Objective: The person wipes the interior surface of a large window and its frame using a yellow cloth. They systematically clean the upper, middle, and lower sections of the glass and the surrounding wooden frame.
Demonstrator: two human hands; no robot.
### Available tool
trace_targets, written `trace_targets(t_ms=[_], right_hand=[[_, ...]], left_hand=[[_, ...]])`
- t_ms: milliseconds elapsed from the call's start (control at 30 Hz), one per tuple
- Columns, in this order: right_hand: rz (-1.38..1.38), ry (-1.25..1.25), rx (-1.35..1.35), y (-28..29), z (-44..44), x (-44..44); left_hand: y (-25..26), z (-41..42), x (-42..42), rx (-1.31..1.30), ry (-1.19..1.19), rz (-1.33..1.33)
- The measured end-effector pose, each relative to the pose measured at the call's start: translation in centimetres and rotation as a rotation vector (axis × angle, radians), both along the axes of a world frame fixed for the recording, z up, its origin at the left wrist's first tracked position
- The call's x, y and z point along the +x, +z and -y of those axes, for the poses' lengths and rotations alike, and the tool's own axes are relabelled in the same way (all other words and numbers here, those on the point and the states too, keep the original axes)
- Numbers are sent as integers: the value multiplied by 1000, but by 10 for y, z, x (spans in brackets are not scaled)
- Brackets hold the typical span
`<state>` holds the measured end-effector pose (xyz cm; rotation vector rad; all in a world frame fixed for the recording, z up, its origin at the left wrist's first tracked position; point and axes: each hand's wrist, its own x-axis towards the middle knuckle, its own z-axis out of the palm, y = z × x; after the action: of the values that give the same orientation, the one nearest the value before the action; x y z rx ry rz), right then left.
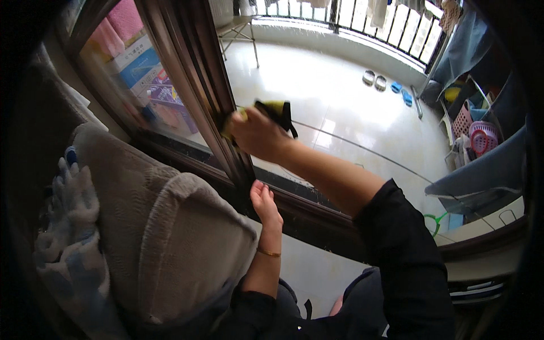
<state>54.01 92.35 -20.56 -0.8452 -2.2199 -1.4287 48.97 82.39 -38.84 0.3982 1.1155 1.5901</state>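
My right hand [258, 132] is closed on a yellow and black cloth [278, 111] and presses it against the edge of the brown sliding-door frame [187, 80]. Part of the cloth hangs behind my knuckles, and the hand is slightly blurred. Lower down, my left hand [265, 203] is raised with its palm turned up and its fingers near the foot of the same frame. Nothing shows in it; a thin bracelet circles that wrist. Below both hands runs the dark door track [306, 206].
A grey plush-covered sofa [199, 238] with a patterned blanket [76, 255] stands close at the left. Beyond the door lies a tiled balcony with slippers [369, 77], a metal-legged stand [256, 46] and baskets [483, 135]. Boxes [140, 68] stand behind the glass.
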Motion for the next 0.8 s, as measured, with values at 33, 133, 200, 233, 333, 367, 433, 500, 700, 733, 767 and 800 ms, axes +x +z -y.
trace_targets(t_ms=[33,133,200,233,333,367,433,500,700,733,767,800], right_hand=[[0,10,-8,13,2,-8],[-22,42,4,-14,-2,2],[55,13,-138,-70,-1,10],[-6,14,-251,-107,-1,14],[-2,-58,-396,-194,13,22],[-75,-103,-426,-230,12,22],[-109,-139,-482,-282,18,21],[-109,-224,-560,-321,29,24],[-65,-295,-533,-394,81,87],[52,-297,-599,-389,90,97],[169,-298,-663,-384,97,106],[185,-270,-633,-367,108,115]], left_hand=[[6,-4,-10,45,40,-20],[23,-7,-22,145,70,-140],[22,-5,-30,78,111,-163],[30,-1,-27,-36,165,-60],[18,2,-34,-115,214,-46],[24,5,-35,-131,234,-51],[25,7,-38,-138,251,-59],[23,7,-37,-106,243,-62],[24,6,-35,-173,256,-49],[22,5,-36,-173,261,-51],[21,4,-37,-168,256,-49],[17,3,-40,-172,255,-38]])
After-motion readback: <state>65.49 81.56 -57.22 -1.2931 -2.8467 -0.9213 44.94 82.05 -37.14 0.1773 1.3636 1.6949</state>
